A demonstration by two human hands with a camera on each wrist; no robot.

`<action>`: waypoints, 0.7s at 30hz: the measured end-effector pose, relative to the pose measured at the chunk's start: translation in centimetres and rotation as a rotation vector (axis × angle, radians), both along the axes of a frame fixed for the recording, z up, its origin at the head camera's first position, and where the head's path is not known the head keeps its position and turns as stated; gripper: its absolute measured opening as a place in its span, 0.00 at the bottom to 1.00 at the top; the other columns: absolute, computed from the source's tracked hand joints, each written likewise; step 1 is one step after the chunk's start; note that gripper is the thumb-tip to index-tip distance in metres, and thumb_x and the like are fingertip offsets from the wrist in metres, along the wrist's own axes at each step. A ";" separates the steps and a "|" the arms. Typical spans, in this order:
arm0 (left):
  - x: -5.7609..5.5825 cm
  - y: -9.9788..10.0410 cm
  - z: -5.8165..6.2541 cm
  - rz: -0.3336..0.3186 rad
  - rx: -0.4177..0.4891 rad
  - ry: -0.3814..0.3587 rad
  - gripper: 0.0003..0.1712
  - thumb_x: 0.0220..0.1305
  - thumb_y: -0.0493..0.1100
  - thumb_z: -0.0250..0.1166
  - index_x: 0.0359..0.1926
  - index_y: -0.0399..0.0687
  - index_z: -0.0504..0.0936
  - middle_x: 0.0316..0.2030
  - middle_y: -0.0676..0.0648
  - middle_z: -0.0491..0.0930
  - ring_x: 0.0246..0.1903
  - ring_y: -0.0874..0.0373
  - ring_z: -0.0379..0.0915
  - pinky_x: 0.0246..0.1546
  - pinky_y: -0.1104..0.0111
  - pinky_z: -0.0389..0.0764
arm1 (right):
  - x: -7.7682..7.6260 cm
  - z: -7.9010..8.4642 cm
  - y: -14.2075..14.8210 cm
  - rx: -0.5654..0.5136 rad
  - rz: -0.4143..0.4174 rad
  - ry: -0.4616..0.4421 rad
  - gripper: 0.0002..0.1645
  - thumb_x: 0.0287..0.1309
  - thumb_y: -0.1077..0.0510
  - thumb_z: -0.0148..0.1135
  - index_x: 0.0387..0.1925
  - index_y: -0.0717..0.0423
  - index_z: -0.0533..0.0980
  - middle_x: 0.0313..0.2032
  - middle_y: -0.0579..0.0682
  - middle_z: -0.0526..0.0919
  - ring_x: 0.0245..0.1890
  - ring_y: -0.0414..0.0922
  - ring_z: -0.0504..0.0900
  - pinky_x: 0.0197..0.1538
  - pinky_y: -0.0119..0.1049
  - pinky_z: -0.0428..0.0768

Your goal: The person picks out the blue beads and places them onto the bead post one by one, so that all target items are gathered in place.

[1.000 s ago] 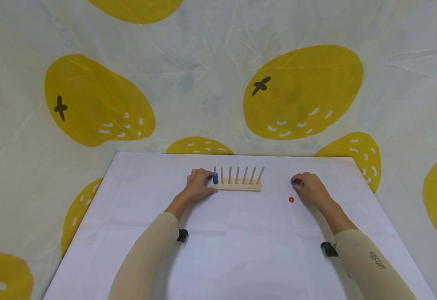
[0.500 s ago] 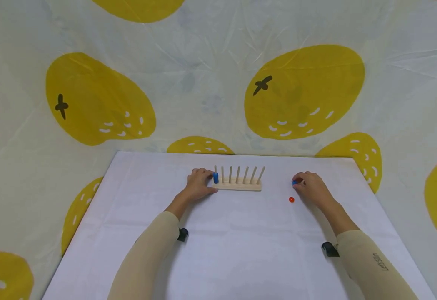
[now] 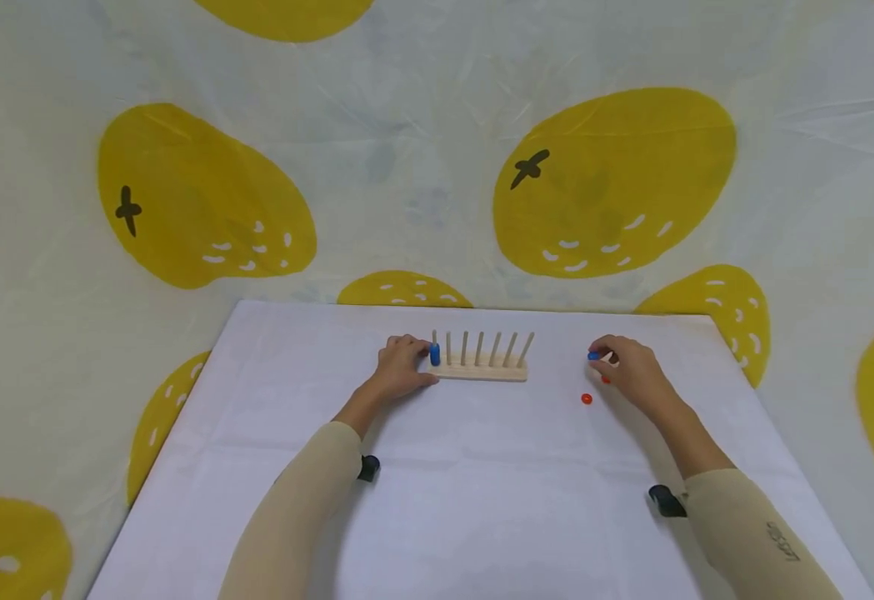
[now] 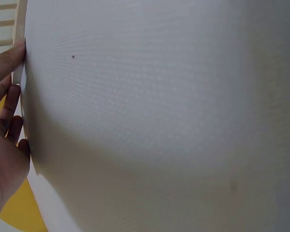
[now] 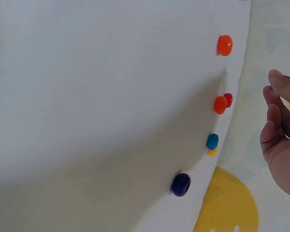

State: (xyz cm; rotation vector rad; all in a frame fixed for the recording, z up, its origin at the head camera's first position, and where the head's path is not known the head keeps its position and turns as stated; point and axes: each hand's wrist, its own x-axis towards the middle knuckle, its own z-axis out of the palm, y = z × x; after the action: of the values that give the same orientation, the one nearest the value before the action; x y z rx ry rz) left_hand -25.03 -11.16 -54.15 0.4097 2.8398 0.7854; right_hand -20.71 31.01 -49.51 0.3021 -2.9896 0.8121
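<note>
My left hand (image 3: 399, 367) grips the left end of a wooden peg rack (image 3: 481, 374), thumb at the front and fingers behind. In the left wrist view the thumb lies on the edge of the rack (image 4: 19, 24). Blue beads (image 3: 434, 355) sit stacked on its leftmost peg; the other pegs are bare. To the right of the rack, my right hand (image 3: 635, 371) pinches a blue bead (image 3: 593, 356) between thumb and forefinger, raised over the table. Only a sliver of that bead shows between the fingertips in the right wrist view.
An orange bead (image 3: 586, 399) lies in front of my right hand, and a red one (image 3: 606, 379) below its fingers. The right wrist view also shows a blue bead (image 5: 212, 141), a yellow bead (image 5: 212, 152) and a dark purple bead (image 5: 181, 184) on the white tablecloth.
My right hand has lifted a little with the blue bead, and a red bead beneath it has come into sight. My left hand stays at the rack.
</note>
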 end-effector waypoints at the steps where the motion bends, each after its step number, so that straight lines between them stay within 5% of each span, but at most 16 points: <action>1: 0.0 0.0 0.0 0.001 -0.005 0.002 0.39 0.59 0.55 0.78 0.67 0.46 0.78 0.58 0.46 0.78 0.68 0.45 0.61 0.68 0.47 0.63 | 0.0 0.3 -0.1 -0.002 0.005 0.005 0.15 0.63 0.61 0.71 0.50 0.61 0.81 0.43 0.58 0.86 0.42 0.54 0.79 0.42 0.40 0.79; 11: 0.0 0.2 0.1 0.004 -0.007 -0.006 0.39 0.58 0.55 0.78 0.68 0.46 0.77 0.59 0.46 0.78 0.69 0.45 0.61 0.69 0.47 0.62 | 0.2 2.2 -2.1 -0.033 0.040 0.018 0.16 0.63 0.60 0.71 0.52 0.59 0.81 0.44 0.56 0.86 0.42 0.52 0.79 0.36 0.31 0.81; 21: 0.0 0.3 0.0 0.008 -0.006 -0.012 0.39 0.58 0.54 0.78 0.68 0.47 0.77 0.58 0.46 0.77 0.68 0.46 0.61 0.68 0.48 0.63 | -0.4 4.2 -5.1 -0.047 0.127 0.174 0.14 0.62 0.61 0.72 0.48 0.58 0.83 0.42 0.54 0.87 0.40 0.51 0.81 0.45 0.46 0.80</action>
State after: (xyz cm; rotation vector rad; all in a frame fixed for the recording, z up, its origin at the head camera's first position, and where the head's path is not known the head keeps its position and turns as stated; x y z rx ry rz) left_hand -25.01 -10.82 -54.12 0.3913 2.8337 0.7782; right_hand -21.15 25.96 -45.36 0.5364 -2.8088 0.8196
